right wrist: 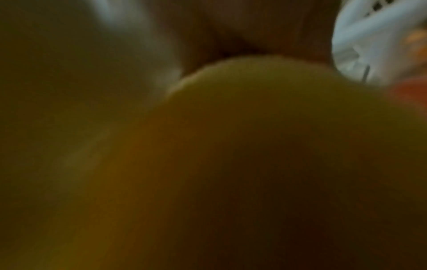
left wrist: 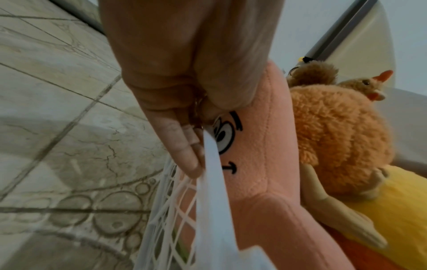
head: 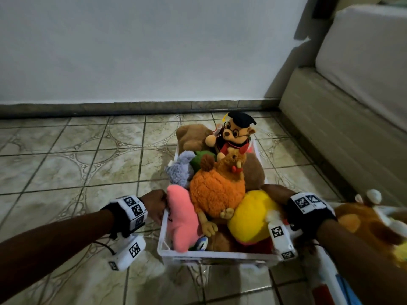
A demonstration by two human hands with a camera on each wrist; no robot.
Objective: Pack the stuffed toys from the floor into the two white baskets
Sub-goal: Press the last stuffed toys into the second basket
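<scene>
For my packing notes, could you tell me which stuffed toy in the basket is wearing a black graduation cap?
The small tan bear at the far end of the white basket; it alone has round glasses and a red outfit.

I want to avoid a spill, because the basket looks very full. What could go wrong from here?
1. The graduate bear sits high on the pile at the far end; it may tumble if the white basket tilts.
2. The left hand grips only the thin rim beside the pink toy; its fingers could slip.
3. The right hand is mostly hidden behind the yellow toy, so its hold cannot be judged.
</scene>
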